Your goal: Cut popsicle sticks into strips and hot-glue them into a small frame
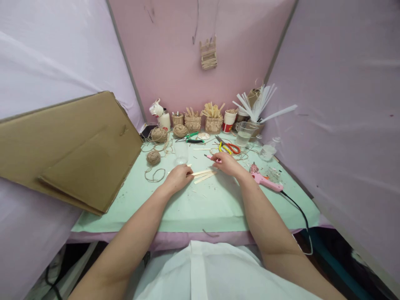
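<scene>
My left hand [179, 179] rests on the table with its fingers closed on the left end of a flat wooden craft stick [201, 172]. Another craft stick [204, 178] lies just below it, slanting up to the right. In my right hand [228, 163] is a slim pink craft knife [213, 158], its dark tip pointing left above the sticks. Behind my left hand stands a clear plastic cup [181, 154]. Scissors with red handles [233, 148] and yellow-handled pliers [224, 147] lie beyond my right hand.
A pink glue gun [267, 182] with a black cord lies right of my right arm. Twine balls [153, 157], stick-filled holders [213, 124] and a water cup [245, 134] stand toward the back. Large cardboard [78, 146] leans at left. Green-handled pliers [195, 141] lie behind the clear cup.
</scene>
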